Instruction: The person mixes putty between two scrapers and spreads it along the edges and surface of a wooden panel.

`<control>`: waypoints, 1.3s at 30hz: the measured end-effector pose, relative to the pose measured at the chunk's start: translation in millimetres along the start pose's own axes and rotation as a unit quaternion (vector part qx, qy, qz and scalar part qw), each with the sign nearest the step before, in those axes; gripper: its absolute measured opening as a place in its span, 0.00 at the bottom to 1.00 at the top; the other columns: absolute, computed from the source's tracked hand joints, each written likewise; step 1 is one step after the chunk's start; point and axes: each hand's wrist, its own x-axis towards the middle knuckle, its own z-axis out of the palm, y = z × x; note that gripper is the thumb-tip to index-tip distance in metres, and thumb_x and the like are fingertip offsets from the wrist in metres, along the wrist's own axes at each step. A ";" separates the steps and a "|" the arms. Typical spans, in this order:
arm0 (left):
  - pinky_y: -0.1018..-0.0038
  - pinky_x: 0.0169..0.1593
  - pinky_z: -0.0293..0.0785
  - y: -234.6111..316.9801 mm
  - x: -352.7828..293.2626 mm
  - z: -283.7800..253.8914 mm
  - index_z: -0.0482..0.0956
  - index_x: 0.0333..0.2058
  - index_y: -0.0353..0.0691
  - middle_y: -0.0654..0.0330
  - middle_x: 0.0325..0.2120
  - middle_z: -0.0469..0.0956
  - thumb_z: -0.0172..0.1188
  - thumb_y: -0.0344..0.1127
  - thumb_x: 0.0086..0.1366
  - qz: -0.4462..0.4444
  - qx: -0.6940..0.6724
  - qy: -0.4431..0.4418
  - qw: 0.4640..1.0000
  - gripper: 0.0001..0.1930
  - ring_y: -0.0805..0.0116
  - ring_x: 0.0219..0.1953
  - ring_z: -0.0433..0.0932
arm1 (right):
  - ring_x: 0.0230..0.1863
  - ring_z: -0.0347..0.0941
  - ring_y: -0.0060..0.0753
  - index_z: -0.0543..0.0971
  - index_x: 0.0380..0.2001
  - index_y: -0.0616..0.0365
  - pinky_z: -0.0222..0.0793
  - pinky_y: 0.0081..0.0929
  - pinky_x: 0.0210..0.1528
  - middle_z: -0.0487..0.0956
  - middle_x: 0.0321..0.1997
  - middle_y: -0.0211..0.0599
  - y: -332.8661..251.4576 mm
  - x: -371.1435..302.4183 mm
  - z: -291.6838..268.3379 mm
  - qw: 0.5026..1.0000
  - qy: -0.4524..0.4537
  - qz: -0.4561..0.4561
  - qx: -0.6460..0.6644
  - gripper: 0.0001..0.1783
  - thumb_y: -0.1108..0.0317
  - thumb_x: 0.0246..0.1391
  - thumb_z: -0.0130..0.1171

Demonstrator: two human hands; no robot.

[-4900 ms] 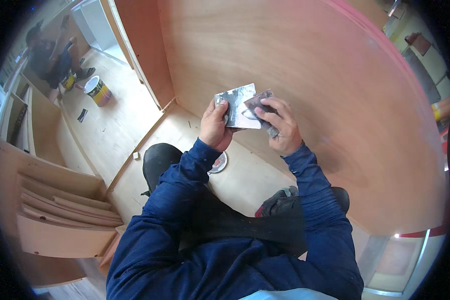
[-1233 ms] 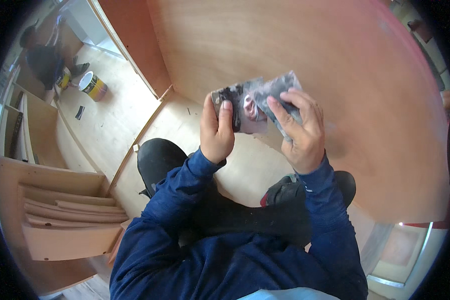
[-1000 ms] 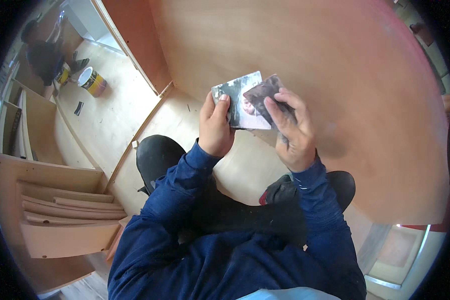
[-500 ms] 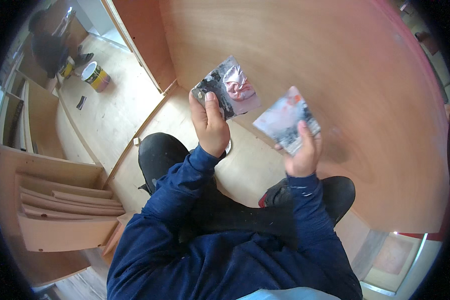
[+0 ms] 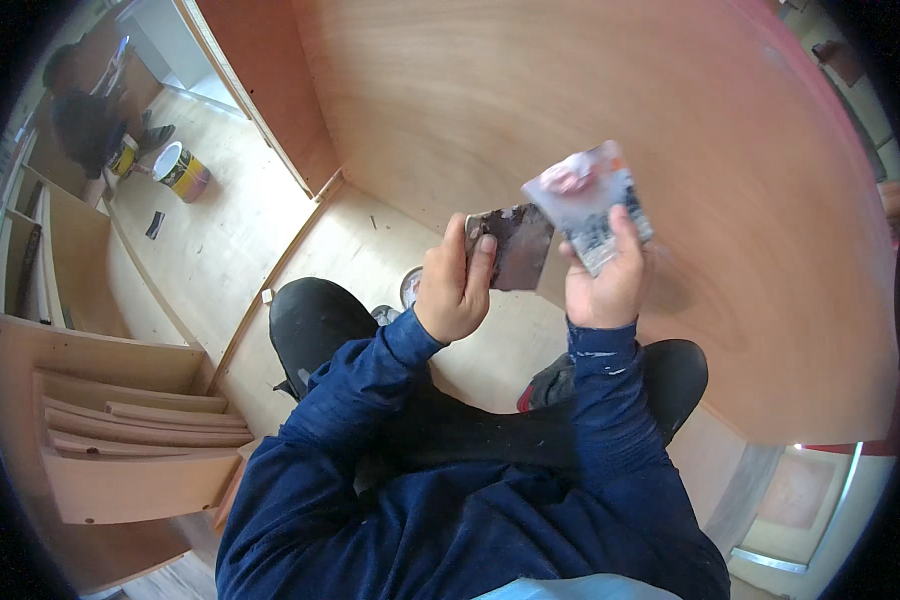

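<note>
My left hand point(image 5: 455, 285) is closed on a flat, dark, squarish putty scraper point(image 5: 518, 250), with the thumb lying on its face. A second flat scraper point(image 5: 602, 215), pale with black smears, is gripped in my right hand point(image 5: 608, 285) and tilted upward. On that scraper's upper left part sits a lump of pinkish putty point(image 5: 570, 175). The two scrapers are close together, the right one partly in front of the left one's upper corner; whether they touch I cannot tell. The right scraper is slightly blurred.
A large curved wooden panel point(image 5: 750, 240) rises ahead and to the right. A small round can point(image 5: 410, 287) stands by my left knee. A wooden strip point(image 5: 255, 270) crosses the floor. Paint bucket point(image 5: 181, 172) and crouching person point(image 5: 80, 115) are far left; stacked boards point(image 5: 150, 425) lie nearer.
The pink putty lump has passed from the left scraper to the right one. My left hand has moved right and down; my right hand has lifted its scraper.
</note>
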 end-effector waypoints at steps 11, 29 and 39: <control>0.74 0.40 0.75 5.9 11.0 6.5 0.66 0.52 0.37 0.61 0.38 0.75 0.44 0.34 0.72 -0.267 -0.464 0.152 0.831 0.13 0.72 0.37 0.76 | 0.55 0.73 0.53 0.73 0.58 0.53 0.73 0.36 0.54 0.72 0.55 0.51 23.7 -10.1 -36.7 0.727 -0.273 -0.345 -0.527 0.34 0.90 0.47 0.48; 0.81 0.39 0.70 24.7 14.1 3.7 0.68 0.44 0.31 0.60 0.33 0.76 0.44 0.30 0.73 -0.125 -0.199 0.135 0.962 0.08 0.79 0.35 0.73 | 0.55 0.72 0.48 0.84 0.42 0.49 0.67 0.41 0.50 0.75 0.45 0.40 -30.4 0.0 -4.1 0.518 -0.298 -0.392 -0.699 0.28 0.84 0.34 0.58; 0.80 0.34 0.67 16.7 10.3 5.6 0.70 0.48 0.35 0.65 0.29 0.72 0.48 0.35 0.70 -0.250 -0.398 0.132 0.873 0.13 0.78 0.30 0.72 | 0.59 0.69 0.52 0.83 0.46 0.51 0.66 0.39 0.60 0.73 0.49 0.47 -36.5 -0.5 -1.2 0.650 -0.325 -0.330 -0.602 0.35 0.94 0.34 0.50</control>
